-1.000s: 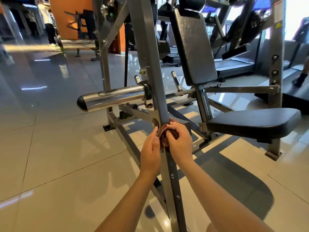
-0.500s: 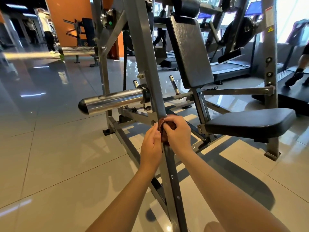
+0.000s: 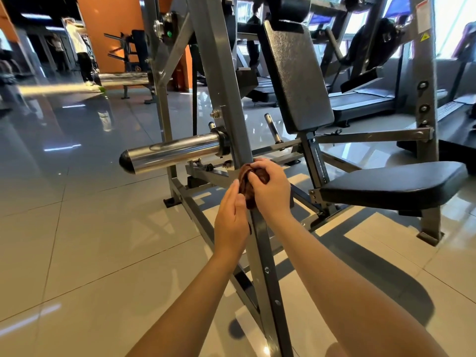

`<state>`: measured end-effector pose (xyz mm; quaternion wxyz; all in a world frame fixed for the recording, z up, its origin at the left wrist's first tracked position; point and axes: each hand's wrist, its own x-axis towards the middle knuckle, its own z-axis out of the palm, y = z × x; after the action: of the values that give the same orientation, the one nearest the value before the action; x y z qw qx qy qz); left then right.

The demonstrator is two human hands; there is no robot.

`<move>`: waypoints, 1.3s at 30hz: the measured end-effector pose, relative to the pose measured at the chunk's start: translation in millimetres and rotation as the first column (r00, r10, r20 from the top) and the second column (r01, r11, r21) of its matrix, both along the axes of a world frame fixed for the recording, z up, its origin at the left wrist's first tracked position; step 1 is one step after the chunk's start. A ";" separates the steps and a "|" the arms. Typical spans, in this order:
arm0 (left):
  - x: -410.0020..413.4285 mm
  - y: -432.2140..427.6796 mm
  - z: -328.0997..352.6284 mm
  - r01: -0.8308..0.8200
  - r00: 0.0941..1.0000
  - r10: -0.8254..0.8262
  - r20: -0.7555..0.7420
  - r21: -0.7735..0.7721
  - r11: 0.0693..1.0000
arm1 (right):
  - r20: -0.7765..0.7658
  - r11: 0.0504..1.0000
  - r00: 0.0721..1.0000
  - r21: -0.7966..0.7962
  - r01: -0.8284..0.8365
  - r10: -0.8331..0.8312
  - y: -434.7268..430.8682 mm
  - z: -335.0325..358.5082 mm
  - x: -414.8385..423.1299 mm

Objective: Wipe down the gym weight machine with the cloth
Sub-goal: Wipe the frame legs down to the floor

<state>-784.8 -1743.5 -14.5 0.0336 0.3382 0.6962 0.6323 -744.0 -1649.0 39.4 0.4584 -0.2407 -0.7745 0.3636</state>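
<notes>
Right hand (image 3: 269, 190): fingers (image 3: 257, 166) are curled and clamped over a bunched brown cloth (image 3: 247, 185), which is pressed against the slanted grey post (image 3: 265, 253) of the weight machine, just below the joint where the chrome weight peg (image 3: 175, 150) is mounted.

Left hand (image 3: 231, 220): fingers are held fairly straight and together, laid against the cloth's left side. The thumb seems to press the cloth's lower edge, though that contact is partly hidden.

Both forearms are extended, one on either side of the post. A black seat pad (image 3: 394, 186) is seen to the right and a black back pad (image 3: 296, 78) above it. Glossy floor tiles (image 3: 77, 240) are noted beneath.
</notes>
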 end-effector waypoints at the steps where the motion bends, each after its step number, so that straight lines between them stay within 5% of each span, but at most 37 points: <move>1: -2.3 0.7 -0.2 -0.003 1.000 0.003 -0.005 -0.009 1.000 | 0.005 1.000 1.000 -0.027 0.002 -0.002 -0.9 1.3 -2.9; 6: 10.4 3.0 -9.0 -0.007 0.999 0.010 0.032 -0.092 0.996 | 0.096 0.980 0.995 -0.199 0.030 -0.011 -4.2 -22.6 22.7; 11: 5.1 -2.4 36.3 0.050 0.968 -0.014 0.250 -0.139 0.989 | 0.138 0.969 0.990 -0.243 0.044 -0.010 -6.7 28.9 -2.6; 16: -0.5 -30.6 95.4 0.187 0.956 -0.104 0.275 -0.296 0.937 | 0.386 0.913 0.923 -0.381 0.144 0.015 -12.7 74.7 10.4; 21: -40.2 -62.3 160.4 -0.096 0.993 0.056 -0.102 -0.442 0.892 | 0.258 0.960 0.947 -0.250 -0.127 0.193 -40.4 153.6 -21.2; 24: -75.5 -86.4 183.6 -0.256 0.952 0.095 -0.292 -0.581 0.772 | 0.362 0.951 0.884 -0.202 -0.234 0.295 -47.5 171.0 -68.3; 28: -96.2 -114.3 180.8 -0.187 0.981 0.108 -0.164 -0.619 0.762 | 0.584 0.962 0.766 -0.195 -0.190 0.269 -73.2 170.5 -107.8; 34: -100.3 -136.0 177.9 -0.171 0.984 0.172 -0.046 -0.522 0.836 | 0.705 0.864 0.571 -0.119 -0.489 0.420 -89.1 174.0 -124.0; 39: -101.3 -131.1 173.8 -0.158 0.983 0.183 -0.003 -0.524 0.837 | 0.756 0.973 0.635 -0.009 -0.232 0.159 -59.0 167.6 -121.6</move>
<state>-886.1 -1874.6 159.3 0.0843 0.2380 0.8679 0.4278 -865.6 -1708.0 207.0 0.0653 -0.2634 -0.9310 0.2440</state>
